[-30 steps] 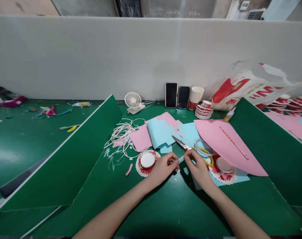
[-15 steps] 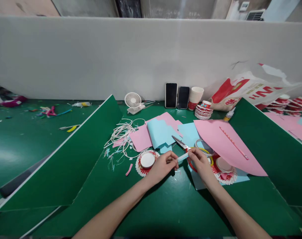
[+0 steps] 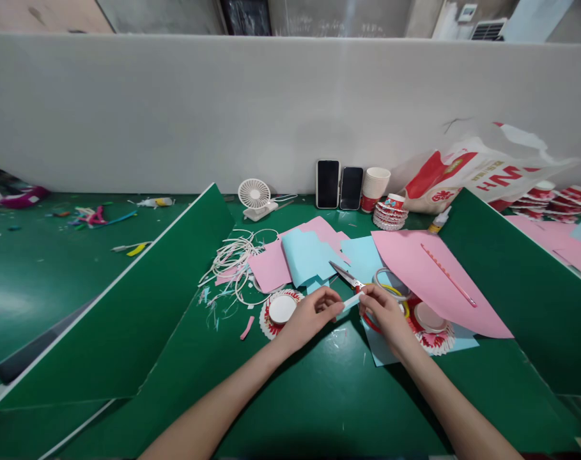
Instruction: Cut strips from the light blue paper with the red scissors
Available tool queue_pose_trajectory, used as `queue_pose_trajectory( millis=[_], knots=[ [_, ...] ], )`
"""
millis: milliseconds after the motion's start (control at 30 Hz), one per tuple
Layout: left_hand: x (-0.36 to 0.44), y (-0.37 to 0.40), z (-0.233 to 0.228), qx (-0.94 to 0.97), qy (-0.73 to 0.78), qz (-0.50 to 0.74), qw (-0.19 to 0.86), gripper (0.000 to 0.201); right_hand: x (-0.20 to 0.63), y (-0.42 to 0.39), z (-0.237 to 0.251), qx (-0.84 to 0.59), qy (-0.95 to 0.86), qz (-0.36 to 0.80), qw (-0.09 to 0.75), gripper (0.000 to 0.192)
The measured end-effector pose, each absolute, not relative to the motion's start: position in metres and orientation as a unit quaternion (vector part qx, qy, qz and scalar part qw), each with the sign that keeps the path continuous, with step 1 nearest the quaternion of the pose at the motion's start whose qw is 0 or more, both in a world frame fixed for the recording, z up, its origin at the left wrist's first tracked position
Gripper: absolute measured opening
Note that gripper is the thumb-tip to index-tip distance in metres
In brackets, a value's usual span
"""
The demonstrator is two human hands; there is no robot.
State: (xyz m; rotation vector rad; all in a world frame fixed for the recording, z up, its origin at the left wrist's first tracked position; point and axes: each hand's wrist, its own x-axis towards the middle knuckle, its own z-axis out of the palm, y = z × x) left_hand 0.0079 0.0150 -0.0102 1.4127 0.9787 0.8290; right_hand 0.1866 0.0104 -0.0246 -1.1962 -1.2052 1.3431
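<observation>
Between my two hands is a short, narrow strip of light blue paper (image 3: 351, 303). My left hand (image 3: 317, 314) pinches its left end, and my right hand (image 3: 384, 311) pinches the right end. Just behind my right hand lie scissors (image 3: 348, 275), blades pointing away to the left, their red handles partly hidden by the hand. A paper cup with a fringed red and white rim (image 3: 283, 309) stands upside down beside my left hand. Another such cup (image 3: 431, 317) is right of my right hand, partly under pink paper (image 3: 415, 262). A pink paper strip (image 3: 247, 328) lies at the left.
White cord (image 3: 232, 259) and scraps lie left of cut blue paper (image 3: 304, 255). Tape rolls (image 3: 390, 281) sit by the scissors. Behind are a small fan (image 3: 254, 198), two phones (image 3: 328, 184), stacked cups (image 3: 376, 185) and a plastic bag (image 3: 472, 169). Green dividers (image 3: 175, 287) flank the workspace.
The blue strip has tilted, its right end slightly higher. My left hand's fingers have shifted a little along it. The rest of the table looks the same.
</observation>
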Motion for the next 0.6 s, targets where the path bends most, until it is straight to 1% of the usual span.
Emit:
queue_pose_trajectory(
  millis=[100, 167, 233, 300, 333, 367, 433, 467, 533, 600],
  knots=[
    [0.009, 0.013, -0.011, 0.603, 0.411, 0.337, 0.595, 0.018, 0.184, 0.011, -0.024, -0.486, -0.512, 0.543, 0.455, 0.017],
    [0.009, 0.012, -0.013, 0.604, 0.42, 0.34, 0.586, 0.017, 0.184, 0.012, -0.023, -0.493, -0.531, 0.525, 0.447, 0.016],
    [0.008, 0.013, -0.015, 0.599, 0.434, 0.356, 0.571, 0.016, 0.188, 0.013, -0.022, -0.518, -0.563, 0.469, 0.44, 0.017],
    [0.007, 0.014, -0.015, 0.579, 0.44, 0.378, 0.572, 0.015, 0.194, 0.015, -0.022, -0.56, -0.615, 0.364, 0.42, 0.018],
    [0.007, 0.014, -0.015, 0.567, 0.439, 0.388, 0.579, 0.015, 0.197, 0.016, -0.023, -0.583, -0.644, 0.297, 0.396, 0.016],
    [0.006, 0.015, -0.015, 0.556, 0.435, 0.398, 0.586, 0.016, 0.201, 0.017, -0.025, -0.602, -0.677, 0.229, 0.355, 0.015],
    [0.005, 0.017, -0.015, 0.537, 0.428, 0.416, 0.596, 0.017, 0.206, 0.018, -0.029, -0.633, -0.728, 0.1, 0.245, 0.018],
    [0.005, 0.018, -0.015, 0.531, 0.426, 0.423, 0.597, 0.018, 0.208, 0.019, -0.032, -0.647, -0.735, 0.053, 0.197, 0.02],
    [0.004, 0.02, -0.016, 0.52, 0.426, 0.437, 0.597, 0.02, 0.211, 0.02, -0.035, -0.658, -0.741, 0.004, 0.133, 0.025],
    [0.003, 0.021, -0.017, 0.509, 0.428, 0.451, 0.596, 0.02, 0.212, 0.02, -0.036, -0.654, -0.748, 0.003, 0.11, 0.027]
  ],
)
